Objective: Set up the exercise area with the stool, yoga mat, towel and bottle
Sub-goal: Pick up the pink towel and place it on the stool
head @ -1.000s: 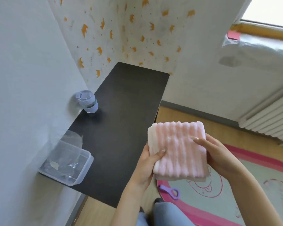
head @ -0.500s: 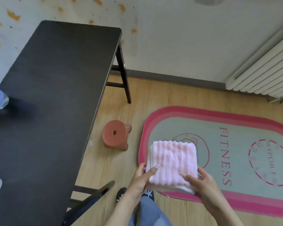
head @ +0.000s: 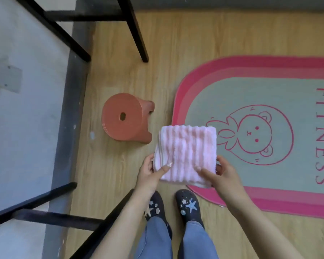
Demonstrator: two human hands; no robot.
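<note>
the floor (head: 176, 34) is light wood planks. a grey skirting board (head: 213, 2) runs along the far wall. black table legs (head: 137, 28) stand on the floor at left, near a pale wall (head: 22, 118) with dark edge.

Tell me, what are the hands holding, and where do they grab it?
The folded pink towel. The left hand pinches its near left corner, the right hand its near right corner.
</note>
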